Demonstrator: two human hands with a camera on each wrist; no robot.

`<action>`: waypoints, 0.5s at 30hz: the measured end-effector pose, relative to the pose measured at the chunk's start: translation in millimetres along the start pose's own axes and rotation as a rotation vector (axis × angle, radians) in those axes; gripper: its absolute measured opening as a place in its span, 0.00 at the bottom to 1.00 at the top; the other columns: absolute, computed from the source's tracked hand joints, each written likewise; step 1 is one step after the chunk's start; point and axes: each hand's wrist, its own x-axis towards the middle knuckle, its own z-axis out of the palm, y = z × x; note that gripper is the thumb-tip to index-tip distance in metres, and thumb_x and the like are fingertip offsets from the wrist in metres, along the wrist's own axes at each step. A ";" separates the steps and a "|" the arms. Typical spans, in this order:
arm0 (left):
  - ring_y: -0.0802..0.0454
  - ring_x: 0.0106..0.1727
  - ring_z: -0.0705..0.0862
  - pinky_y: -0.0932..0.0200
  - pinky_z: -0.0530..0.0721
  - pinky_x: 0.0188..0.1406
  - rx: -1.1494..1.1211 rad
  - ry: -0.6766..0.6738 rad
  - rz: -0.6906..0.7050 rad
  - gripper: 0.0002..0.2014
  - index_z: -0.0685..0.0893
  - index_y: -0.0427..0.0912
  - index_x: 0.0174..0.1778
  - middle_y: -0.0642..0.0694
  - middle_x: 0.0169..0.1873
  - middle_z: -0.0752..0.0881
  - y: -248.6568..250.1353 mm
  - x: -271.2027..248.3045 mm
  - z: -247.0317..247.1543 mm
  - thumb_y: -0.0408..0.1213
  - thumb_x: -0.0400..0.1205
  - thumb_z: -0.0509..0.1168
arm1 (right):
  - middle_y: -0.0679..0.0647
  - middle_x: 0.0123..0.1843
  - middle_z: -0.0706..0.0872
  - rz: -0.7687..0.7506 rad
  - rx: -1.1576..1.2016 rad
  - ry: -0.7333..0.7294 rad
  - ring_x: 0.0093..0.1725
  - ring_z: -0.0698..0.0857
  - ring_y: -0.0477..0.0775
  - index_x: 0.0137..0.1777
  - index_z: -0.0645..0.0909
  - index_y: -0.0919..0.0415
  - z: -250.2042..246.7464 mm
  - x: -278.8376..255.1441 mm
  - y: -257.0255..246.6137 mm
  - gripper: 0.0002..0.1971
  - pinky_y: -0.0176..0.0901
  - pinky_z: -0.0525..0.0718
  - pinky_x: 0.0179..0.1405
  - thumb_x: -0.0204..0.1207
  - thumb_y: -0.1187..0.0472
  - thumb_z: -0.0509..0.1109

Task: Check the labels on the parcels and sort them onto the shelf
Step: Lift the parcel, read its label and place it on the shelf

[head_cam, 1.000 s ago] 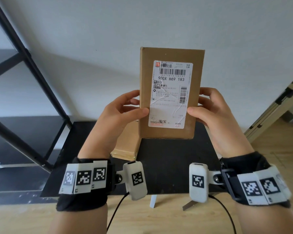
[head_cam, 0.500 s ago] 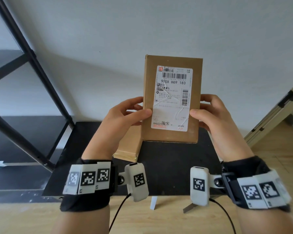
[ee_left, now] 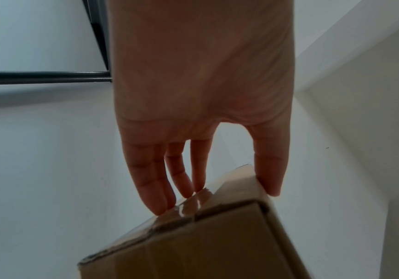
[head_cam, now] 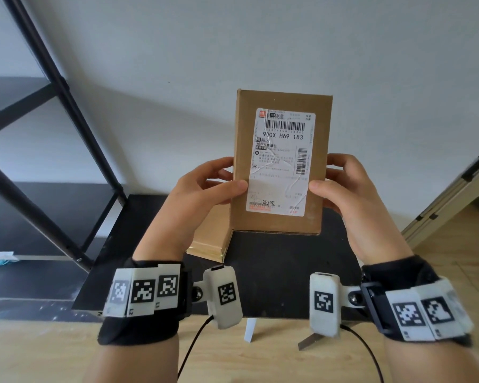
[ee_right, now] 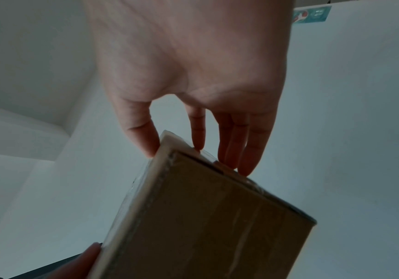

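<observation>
I hold a brown cardboard parcel (head_cam: 280, 161) upright in the air above a small black table (head_cam: 274, 272), its white shipping label (head_cam: 281, 161) facing me, printed "900X H69 183". My left hand (head_cam: 205, 189) pinches its left edge, thumb on the front, fingers behind. My right hand (head_cam: 343, 186) pinches the right edge the same way. The left wrist view shows the parcel (ee_left: 193, 236) from below with fingertips (ee_left: 160, 203) on its taped back. In the right wrist view the parcel (ee_right: 205, 217) fills the lower half. A second flat brown parcel (head_cam: 210, 239) lies on the table, partly hidden.
A black metal shelf frame (head_cam: 58, 106) with dark shelves (head_cam: 39, 217) stands at the left. A white wall is behind the table. Wooden floor (head_cam: 53, 352) lies below, and a pale door frame (head_cam: 454, 194) runs at the right.
The parcel has come down and slightly right in the head view, with both hands keeping the same hold on its edges.
</observation>
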 end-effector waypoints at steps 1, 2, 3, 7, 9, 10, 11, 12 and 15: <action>0.45 0.63 0.91 0.47 0.88 0.68 0.004 0.004 0.002 0.36 0.87 0.53 0.70 0.38 0.63 0.89 0.1 -1.8 0.3 0.54 0.61 0.78 | 0.47 0.61 0.90 -0.006 0.004 -0.007 0.58 0.90 0.46 0.60 0.76 0.46 -0.6 -0.2 0.1 0.11 0.44 0.89 0.51 0.80 0.58 0.71; 0.46 0.62 0.91 0.48 0.88 0.68 0.005 0.009 0.002 0.37 0.87 0.54 0.70 0.39 0.63 0.89 0.5 -3.7 0.9 0.54 0.61 0.78 | 0.46 0.61 0.89 -0.012 0.005 -0.016 0.58 0.90 0.45 0.59 0.76 0.45 -1.0 -0.5 -0.2 0.11 0.43 0.89 0.50 0.80 0.58 0.71; 0.46 0.62 0.91 0.48 0.88 0.68 0.004 0.016 0.002 0.37 0.87 0.54 0.70 0.39 0.62 0.89 0.9 -5.4 1.4 0.54 0.61 0.78 | 0.46 0.61 0.89 -0.015 0.003 -0.024 0.57 0.90 0.44 0.58 0.76 0.44 -1.3 -0.5 -0.4 0.11 0.42 0.89 0.50 0.79 0.58 0.71; 0.49 0.60 0.92 0.47 0.86 0.70 -0.003 0.047 -0.009 0.34 0.87 0.54 0.71 0.41 0.62 0.90 0.3 -12.9 1.8 0.50 0.65 0.78 | 0.46 0.61 0.90 -0.012 0.019 -0.047 0.58 0.90 0.46 0.58 0.77 0.45 0.5 -0.4 -0.4 0.14 0.46 0.90 0.53 0.74 0.53 0.74; 0.50 0.60 0.93 0.47 0.85 0.71 -0.006 0.076 -0.023 0.29 0.86 0.53 0.72 0.42 0.62 0.90 -2.8 -18.2 0.3 0.48 0.72 0.76 | 0.47 0.62 0.89 -0.007 0.018 -0.072 0.60 0.89 0.49 0.60 0.78 0.45 4.5 0.0 -0.2 0.17 0.50 0.89 0.56 0.72 0.51 0.74; 0.50 0.60 0.93 0.46 0.85 0.71 -0.005 0.099 -0.030 0.28 0.86 0.53 0.72 0.43 0.62 0.91 -5.6 -21.2 -0.9 0.48 0.74 0.75 | 0.47 0.62 0.89 -0.005 0.013 -0.090 0.61 0.89 0.50 0.61 0.78 0.46 7.4 0.3 0.5 0.17 0.52 0.89 0.58 0.73 0.52 0.74; 0.49 0.61 0.92 0.46 0.85 0.71 -0.005 0.125 -0.038 0.26 0.86 0.52 0.72 0.44 0.61 0.92 -9.0 -24.1 -2.8 0.48 0.76 0.75 | 0.47 0.63 0.89 0.000 0.007 -0.110 0.62 0.89 0.51 0.62 0.78 0.46 11.1 0.9 1.7 0.16 0.54 0.89 0.59 0.75 0.53 0.74; 0.49 0.62 0.92 0.46 0.85 0.71 -0.008 0.152 -0.045 0.25 0.86 0.52 0.72 0.45 0.61 0.92 -12.7 -27.9 -5.1 0.47 0.78 0.75 | 0.47 0.63 0.89 0.007 0.003 -0.132 0.62 0.88 0.51 0.63 0.78 0.47 15.9 1.4 3.3 0.16 0.55 0.89 0.60 0.77 0.53 0.74; 0.50 0.65 0.90 0.45 0.84 0.72 -0.017 0.227 -0.078 0.25 0.84 0.51 0.74 0.49 0.61 0.93 -23.3 -42.7 -16.9 0.49 0.80 0.74 | 0.46 0.65 0.88 0.026 -0.017 -0.206 0.65 0.87 0.49 0.66 0.77 0.44 37.1 1.2 7.6 0.17 0.55 0.88 0.62 0.78 0.52 0.73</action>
